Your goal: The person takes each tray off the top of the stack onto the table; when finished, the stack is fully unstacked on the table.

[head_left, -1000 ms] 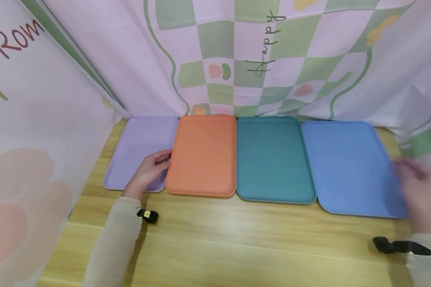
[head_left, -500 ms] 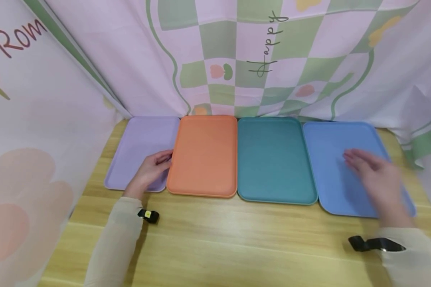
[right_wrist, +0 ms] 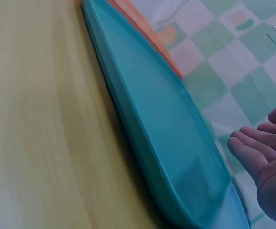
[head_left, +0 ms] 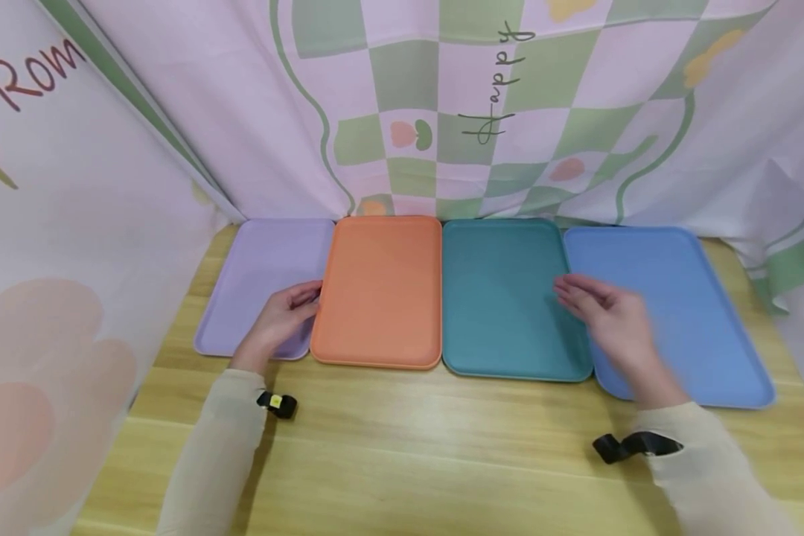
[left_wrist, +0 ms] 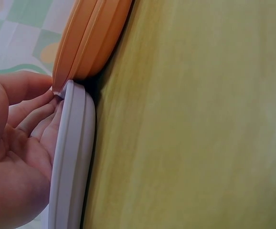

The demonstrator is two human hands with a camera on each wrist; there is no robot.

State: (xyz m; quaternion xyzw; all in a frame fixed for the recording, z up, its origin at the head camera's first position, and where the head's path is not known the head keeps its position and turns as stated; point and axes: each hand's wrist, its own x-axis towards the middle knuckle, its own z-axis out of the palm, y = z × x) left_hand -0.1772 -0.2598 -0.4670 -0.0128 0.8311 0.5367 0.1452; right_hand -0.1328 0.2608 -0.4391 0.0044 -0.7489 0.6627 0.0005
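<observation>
Four trays is avoided as a tally: a lilac tray (head_left: 261, 260), an orange tray (head_left: 378, 290), a teal tray (head_left: 509, 298) and a blue tray (head_left: 683, 313) lie side by side. My left hand (head_left: 278, 320) reaches over the lilac tray and pinches the orange tray's left rim. In the left wrist view its thumb (left_wrist: 30, 86) meets that rim, the other fingers tucked at the gap between the two trays. My right hand (head_left: 610, 320), fingers extended and holding nothing, hovers where the teal and blue trays meet. Its shadow falls on the teal tray in the right wrist view.
The trays rest on a wooden table (head_left: 442, 454), their far edges close to a checked curtain (head_left: 469, 97). Another printed cloth (head_left: 53, 231) hangs along the left side. A black camera strap (head_left: 636, 447) is around the right wrist.
My right hand has swept left from the blue tray's right edge, across that tray, to its border with the teal one. My left hand has stayed at the orange tray's rim.
</observation>
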